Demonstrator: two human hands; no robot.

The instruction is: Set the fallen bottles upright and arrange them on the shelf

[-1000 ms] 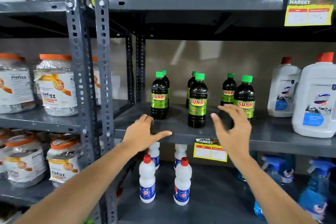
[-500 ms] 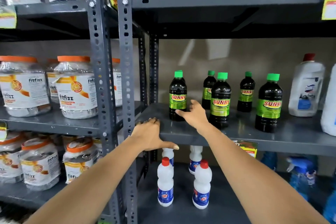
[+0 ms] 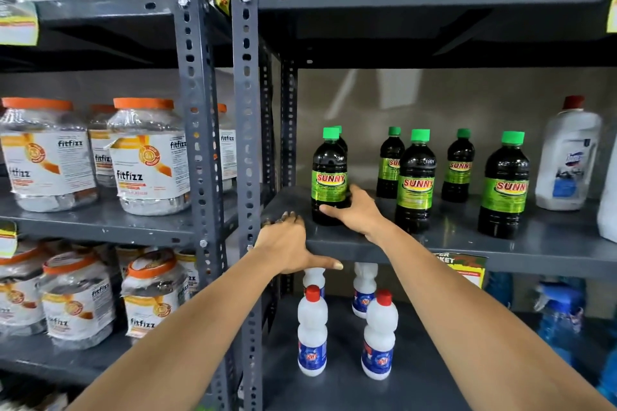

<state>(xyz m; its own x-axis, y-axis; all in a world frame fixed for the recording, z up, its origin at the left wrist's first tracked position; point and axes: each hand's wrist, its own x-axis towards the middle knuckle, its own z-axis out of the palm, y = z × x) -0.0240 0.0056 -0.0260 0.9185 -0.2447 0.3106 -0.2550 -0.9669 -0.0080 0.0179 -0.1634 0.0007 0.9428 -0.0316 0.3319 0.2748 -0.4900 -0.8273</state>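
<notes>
Several dark Sunny bottles with green caps stand upright on the grey middle shelf (image 3: 551,243). In the front row are a left bottle (image 3: 329,173), a middle one (image 3: 415,183) and a right one (image 3: 504,187). Behind them stand two more (image 3: 389,163) (image 3: 459,167), and a cap peeks out behind the left bottle. My right hand (image 3: 355,213) is wrapped around the lower part of the left front bottle, thumb across its front. My left hand (image 3: 287,243) grips the shelf's front edge, fingers on top and thumb under the lip.
White jugs (image 3: 567,157) stand at the shelf's right end. Below are white red-capped bottles (image 3: 312,330) and blue spray bottles (image 3: 561,317). Perforated steel posts (image 3: 247,110) separate the left bay, which holds fitfizz jars (image 3: 147,157). A price label (image 3: 464,264) hangs on the shelf edge.
My right hand moved left from the right-hand bottles to the left front bottle and closed around its base. The left hand stayed on the shelf edge. My view shifted left.
</notes>
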